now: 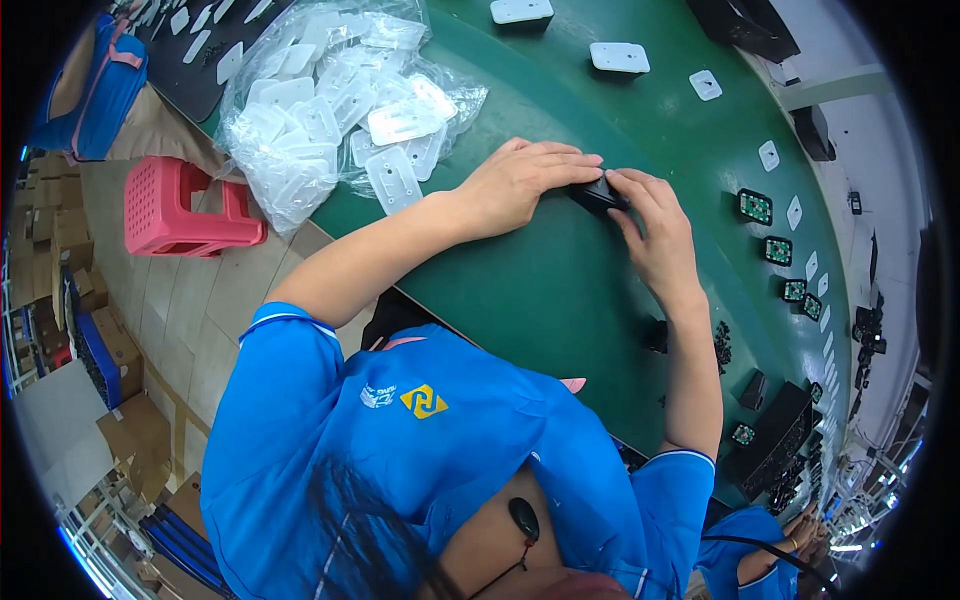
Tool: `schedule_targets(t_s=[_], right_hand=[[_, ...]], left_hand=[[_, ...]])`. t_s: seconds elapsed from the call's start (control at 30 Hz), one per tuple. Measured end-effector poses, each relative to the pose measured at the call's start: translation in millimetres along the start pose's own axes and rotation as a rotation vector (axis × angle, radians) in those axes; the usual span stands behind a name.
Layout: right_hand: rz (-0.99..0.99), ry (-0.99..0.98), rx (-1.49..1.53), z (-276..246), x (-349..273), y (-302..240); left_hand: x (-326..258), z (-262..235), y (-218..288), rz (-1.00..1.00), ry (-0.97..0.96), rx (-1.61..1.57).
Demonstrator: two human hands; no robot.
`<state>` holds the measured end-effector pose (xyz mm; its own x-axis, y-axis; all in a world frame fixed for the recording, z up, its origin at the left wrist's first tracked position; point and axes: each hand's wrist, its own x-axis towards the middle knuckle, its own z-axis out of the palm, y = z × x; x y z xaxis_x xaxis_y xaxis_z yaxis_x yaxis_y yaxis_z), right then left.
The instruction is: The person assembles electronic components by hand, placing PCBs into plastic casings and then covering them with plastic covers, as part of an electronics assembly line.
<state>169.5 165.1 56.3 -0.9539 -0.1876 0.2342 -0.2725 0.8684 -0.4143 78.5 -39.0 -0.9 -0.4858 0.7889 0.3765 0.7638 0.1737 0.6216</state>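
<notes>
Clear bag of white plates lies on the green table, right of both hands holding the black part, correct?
Not right but left: the head view shows the clear bag on the green table, left of the left hand and right hand holding the black part.

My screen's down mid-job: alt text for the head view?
A left hand and right hand grip a small black part over a green table. Left of them, a clear plastic bag holds white plates; rightward lie black-edged circuit boards and loose white pieces.
</notes>
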Motion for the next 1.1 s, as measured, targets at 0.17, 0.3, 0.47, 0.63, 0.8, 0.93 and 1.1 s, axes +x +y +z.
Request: schedule_targets(t_s=[0.17,0.3,0.47,0.63,0.8,0.93,1.1], right_hand=[[0.003,0.057,-0.107,6.1,-3.3,-7.3],[0.099,0.028,0.21,-1.2,9.1,17.9],[0.347,-0.064,0.548,-11.6,22.3,36.2],[0.459,0.053,0.884,-10.4,6.8,17.8],[0.52,0.09,0.805,-9.7,-5.1,7.3],[0.514,0.11,0.777,-12.9,-11.8,14.4],[0.529,0.159,0.814,-21.4,-19.5,25.4]], left_hand=[[1.4,-4.8,5.2,0.113,0.035,0.21],[13.4,5.1,0.8,0.145,0.074,0.232],[36.6,9.0,-7.7,-0.023,0.176,-0.045],[35.5,-1.9,13.8,-0.48,0.035,-0.574],[35.2,0.4,18.8,-0.512,-0.051,-0.694],[40.0,4.7,26.0,-0.514,-0.06,-0.743],[60.6,16.8,31.0,-0.484,-0.043,-0.744]])
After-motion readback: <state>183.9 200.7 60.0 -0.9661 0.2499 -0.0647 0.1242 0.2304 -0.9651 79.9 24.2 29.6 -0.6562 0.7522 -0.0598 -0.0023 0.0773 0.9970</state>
